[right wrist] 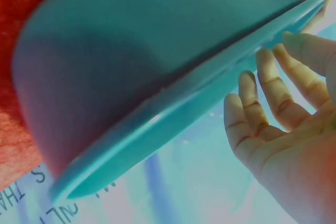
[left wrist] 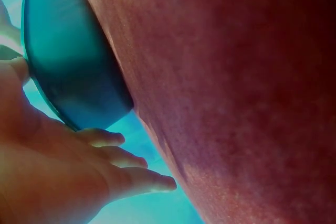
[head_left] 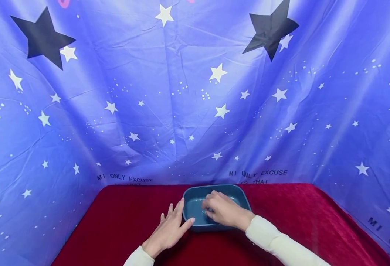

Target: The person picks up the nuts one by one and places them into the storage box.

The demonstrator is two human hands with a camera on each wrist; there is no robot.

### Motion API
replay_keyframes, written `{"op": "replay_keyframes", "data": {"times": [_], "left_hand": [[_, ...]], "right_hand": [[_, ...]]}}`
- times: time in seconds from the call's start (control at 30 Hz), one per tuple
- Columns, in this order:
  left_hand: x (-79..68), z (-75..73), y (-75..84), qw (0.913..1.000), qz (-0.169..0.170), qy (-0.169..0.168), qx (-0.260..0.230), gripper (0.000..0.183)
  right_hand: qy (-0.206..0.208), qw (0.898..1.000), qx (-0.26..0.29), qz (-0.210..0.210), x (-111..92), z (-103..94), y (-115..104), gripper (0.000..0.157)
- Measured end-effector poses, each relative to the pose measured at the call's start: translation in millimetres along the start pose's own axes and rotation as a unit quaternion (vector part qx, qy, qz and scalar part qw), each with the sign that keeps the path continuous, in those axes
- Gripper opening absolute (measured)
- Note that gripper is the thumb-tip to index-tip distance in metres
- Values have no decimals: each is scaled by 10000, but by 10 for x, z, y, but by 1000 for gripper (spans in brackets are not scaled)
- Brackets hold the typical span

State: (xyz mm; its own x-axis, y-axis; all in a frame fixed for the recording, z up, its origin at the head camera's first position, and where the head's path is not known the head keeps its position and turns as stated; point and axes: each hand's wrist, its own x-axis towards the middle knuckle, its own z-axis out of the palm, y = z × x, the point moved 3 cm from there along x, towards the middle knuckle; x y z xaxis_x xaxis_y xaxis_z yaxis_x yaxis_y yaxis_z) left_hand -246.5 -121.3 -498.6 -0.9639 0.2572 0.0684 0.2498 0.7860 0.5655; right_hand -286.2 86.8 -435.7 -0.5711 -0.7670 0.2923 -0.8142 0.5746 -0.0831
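Observation:
A dark teal basin with rounded corners and a raised rim stands at the far side of the red cloth. My left hand is at its left end with the fingers spread. The left thumb touches the rim in the left wrist view, while the other left fingers stretch along the outside. Over the inside of the basin is my right hand, slightly blurred in the head view. In the right wrist view its loosely bent fingers are by the inner wall, and nothing shows between them.
A red velvet cloth covers the table under the basin. Behind and on both sides hangs a blue curtain with white and black stars and printed lettering. Both forearms wear white sleeves.

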Motion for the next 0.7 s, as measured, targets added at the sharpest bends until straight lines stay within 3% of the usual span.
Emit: {"op": "replay_keyframes", "data": {"times": [0.43, 0.7], "left_hand": [[-15, 20, 28, 10000, -42, 23, 6, 89], [-14, 5, 29, 10000, -67, 22, -11, 89]], "right_hand": [[479, 9983, -322, -90, -480, -193, -157, 7], [547, 9965, -481, -418, -757, -223, -296, 9]]}}
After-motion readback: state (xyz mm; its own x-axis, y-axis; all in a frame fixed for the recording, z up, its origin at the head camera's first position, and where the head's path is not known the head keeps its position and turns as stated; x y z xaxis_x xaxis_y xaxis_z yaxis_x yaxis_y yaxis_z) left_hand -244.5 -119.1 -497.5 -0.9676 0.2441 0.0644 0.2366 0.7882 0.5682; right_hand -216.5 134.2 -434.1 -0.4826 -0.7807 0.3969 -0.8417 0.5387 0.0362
